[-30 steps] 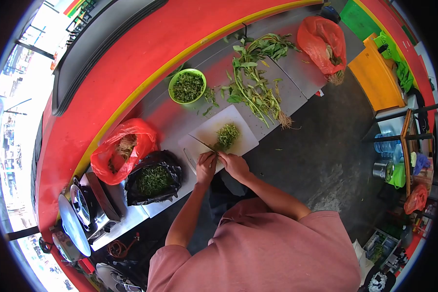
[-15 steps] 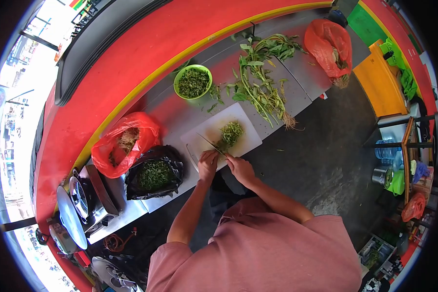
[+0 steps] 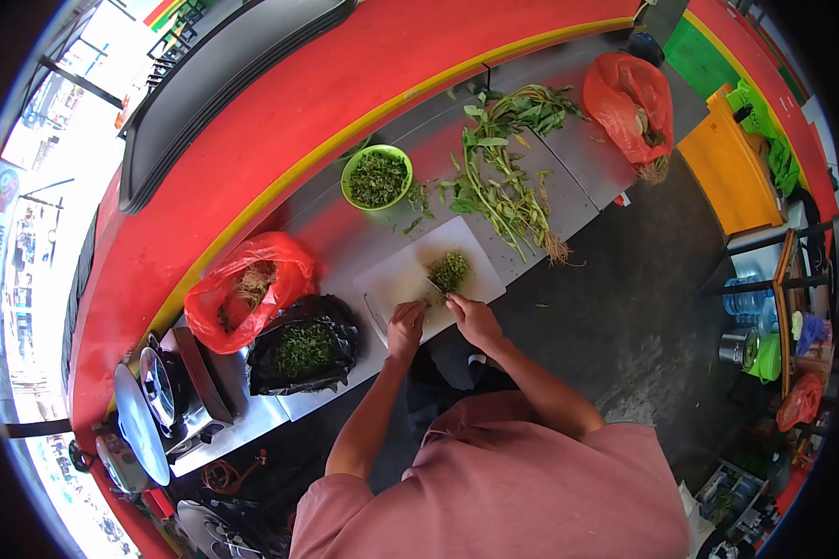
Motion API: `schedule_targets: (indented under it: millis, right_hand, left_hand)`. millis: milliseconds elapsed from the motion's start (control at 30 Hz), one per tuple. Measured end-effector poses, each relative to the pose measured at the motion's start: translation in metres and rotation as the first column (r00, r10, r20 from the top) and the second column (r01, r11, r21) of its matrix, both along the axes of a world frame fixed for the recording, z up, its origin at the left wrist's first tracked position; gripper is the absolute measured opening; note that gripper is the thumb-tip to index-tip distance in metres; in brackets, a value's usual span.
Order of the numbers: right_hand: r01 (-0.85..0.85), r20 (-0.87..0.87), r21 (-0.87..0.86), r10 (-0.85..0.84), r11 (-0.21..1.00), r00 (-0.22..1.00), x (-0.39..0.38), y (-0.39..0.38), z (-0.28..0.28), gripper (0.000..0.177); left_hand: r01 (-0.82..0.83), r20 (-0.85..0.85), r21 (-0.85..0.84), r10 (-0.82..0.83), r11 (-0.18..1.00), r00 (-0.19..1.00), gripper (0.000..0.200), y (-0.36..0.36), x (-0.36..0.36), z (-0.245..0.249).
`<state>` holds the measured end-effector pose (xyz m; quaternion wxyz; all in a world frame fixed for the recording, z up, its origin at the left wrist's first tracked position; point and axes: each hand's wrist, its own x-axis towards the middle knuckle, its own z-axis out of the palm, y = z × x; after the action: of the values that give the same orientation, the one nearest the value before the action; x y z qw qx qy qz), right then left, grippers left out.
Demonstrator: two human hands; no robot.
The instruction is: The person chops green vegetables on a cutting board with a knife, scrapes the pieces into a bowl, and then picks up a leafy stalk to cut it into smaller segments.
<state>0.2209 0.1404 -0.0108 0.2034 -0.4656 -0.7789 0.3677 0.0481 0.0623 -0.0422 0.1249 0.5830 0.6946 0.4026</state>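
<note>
A white cutting board [image 3: 391,272] lies at the counter's near edge with a pile of chopped greens [image 3: 450,271] on it. My right hand [image 3: 475,320] is closed on the handle of a knife [image 3: 435,285], whose thin blade lies at the left side of the pile. At the board's lower left is my left hand [image 3: 405,328], its fingers bent together; whether anything is between them is too small to tell. Behind the board stands a green bowl [image 3: 408,190] of cut leaves. Long leafy stems [image 3: 499,186] with roots spread to its right.
A red bag [image 3: 294,256] and a black bag [image 3: 345,359] of cut greens sit left of the board. Another red bag [image 3: 625,93] is at the far right. Pots and a stove [image 3: 196,415] stand at the counter's left end.
My left hand has drawn back from the pile, leaving a gap between my hands. The knife has shifted and turned beside the greens. The whole view has moved slightly.
</note>
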Motion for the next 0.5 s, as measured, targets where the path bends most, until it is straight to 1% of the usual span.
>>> schedule_targets:
  millis: [67, 100, 167, 300, 500]
  right_hand:
    - [0.012, -0.072, -0.090, -0.018, 0.996, 0.997, 0.004, -0.002, 0.007, 0.031]
    - [0.012, -0.069, -0.093, -0.019, 0.996, 0.997, 0.005, -0.005, 0.014, 0.031]
    - [0.007, -0.006, -0.215, -0.009, 0.977, 1.000, 0.007, -0.012, 0.028, 0.031]
    - [-0.032, 0.011, -0.176, 0.034, 0.984, 0.999, 0.009, -0.029, 0.014, 0.031]
    - [-0.040, -0.045, -0.173, 0.033, 0.984, 0.998, 0.008, -0.036, 0.017, 0.029]
  left_hand:
    - [0.007, -0.003, -0.010, -0.007, 1.000, 1.000, 0.016, 0.000, -0.003, 0.000]
    - [0.018, -0.006, -0.018, -0.018, 1.000, 1.000, 0.016, 0.000, -0.003, 0.001]
    - [0.029, -0.025, -0.009, -0.029, 1.000, 0.999, 0.016, 0.002, -0.005, 0.005]
    - [0.040, -0.084, -0.006, -0.041, 0.999, 0.996, 0.016, 0.000, -0.003, 0.007]
    - [0.065, -0.045, 0.021, -0.064, 0.998, 0.997, 0.016, 0.001, -0.005, 0.011]
